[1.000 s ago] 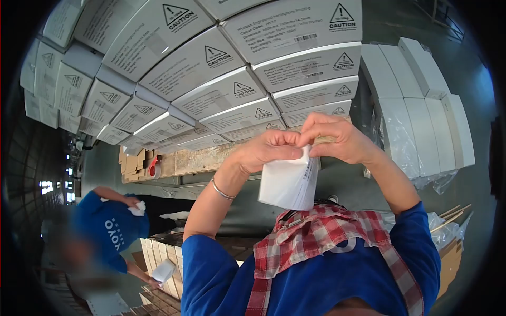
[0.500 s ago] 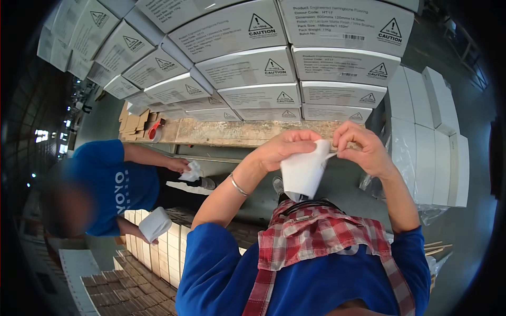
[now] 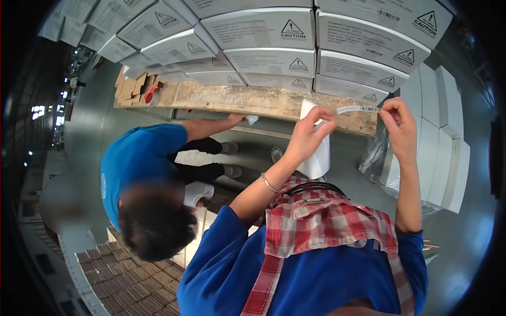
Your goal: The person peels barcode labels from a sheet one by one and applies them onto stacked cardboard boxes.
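My left hand (image 3: 315, 129) pinches a curled piece of white paper (image 3: 318, 158), which looks like label backing and hangs below the fingers in front of the wooden bench. My right hand (image 3: 399, 124), raised to the right, holds the end of a narrow white label strip (image 3: 357, 109) between thumb and fingertips. A barcode shows on the strip, which stretches left toward the paper. Whether its left end touches the paper, I cannot tell.
White flooring boxes (image 3: 263, 31) with caution marks are stacked on a wooden bench (image 3: 226, 97). A red tape dispenser (image 3: 152, 94) lies by cardboard pieces (image 3: 132, 87). A co-worker in a blue shirt (image 3: 142, 152) bends at my left. White boxes (image 3: 432, 152) stand at right.
My hands have moved apart, the right one drawing a label strip away from the white paper. The co-worker has leaned in toward the bench. My view has shifted.
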